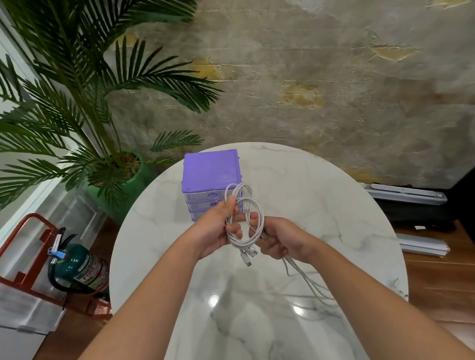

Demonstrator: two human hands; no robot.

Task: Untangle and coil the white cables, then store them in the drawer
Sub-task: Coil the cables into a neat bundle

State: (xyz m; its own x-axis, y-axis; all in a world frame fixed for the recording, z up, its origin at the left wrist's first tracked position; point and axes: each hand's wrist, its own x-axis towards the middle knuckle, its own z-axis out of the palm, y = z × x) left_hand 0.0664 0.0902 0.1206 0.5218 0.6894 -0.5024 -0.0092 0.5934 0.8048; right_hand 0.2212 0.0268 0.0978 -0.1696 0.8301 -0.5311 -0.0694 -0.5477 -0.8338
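A bundle of white cables (248,225) hangs in looped coils above the round marble table (334,199). My left hand (220,228) grips the loops on their left side. My right hand (282,239) holds the cables lower down on the right, with loose strands trailing from it down to the tabletop toward the right edge. Several white plug ends dangle below the loops. Just behind the hands stands a small purple drawer unit (211,172) with three clear drawers, all pushed in; the cables and my left hand cover part of its front.
A potted palm (78,108) in a green pot stands left of the table. A green fire extinguisher (79,267) sits in a red stand on the floor at left. Black cases and grey bars (415,203) lie on the wooden floor at right.
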